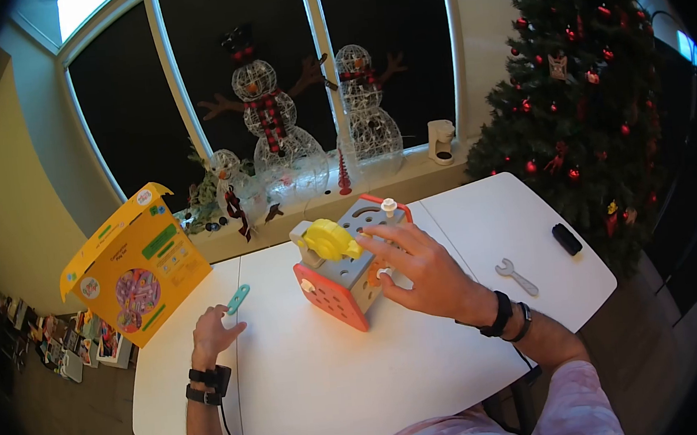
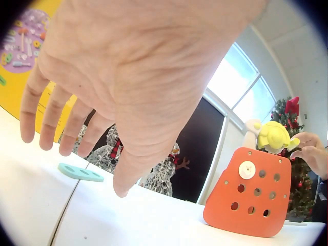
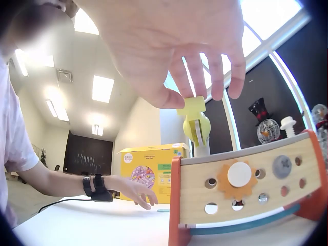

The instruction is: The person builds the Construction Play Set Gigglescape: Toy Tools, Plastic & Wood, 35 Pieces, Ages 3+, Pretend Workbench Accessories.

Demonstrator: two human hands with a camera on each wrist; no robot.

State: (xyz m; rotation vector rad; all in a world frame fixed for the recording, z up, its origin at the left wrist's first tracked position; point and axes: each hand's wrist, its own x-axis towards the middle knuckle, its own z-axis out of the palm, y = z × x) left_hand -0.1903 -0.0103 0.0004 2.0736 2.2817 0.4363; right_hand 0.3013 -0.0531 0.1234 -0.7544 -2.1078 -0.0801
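A toy workbench (image 1: 345, 272) stands mid-table, with red-orange perforated sides and a grey top. On a pale post at its top sits a yellow toy saw (image 1: 330, 240), with a blade slot and a block-like handle. My right hand (image 1: 428, 273) is beside the saw, its fingers spread and the fingertips right at the handle (image 3: 192, 106). The thumb stays apart from the index finger. On the left, my left hand (image 1: 213, 333) has its fingers extended over the table, close to a turquoise strip with holes (image 1: 239, 299). Nothing shows in the left palm.
A yellow play-set box (image 1: 142, 273) stands at the table's left. To the right lie a grey toy wrench (image 1: 517, 277) and a black object (image 1: 567, 239). White screws (image 1: 388, 206) and an orange gear (image 3: 237, 180) are fitted on the workbench. Wire snowmen (image 1: 274, 124) line the window.
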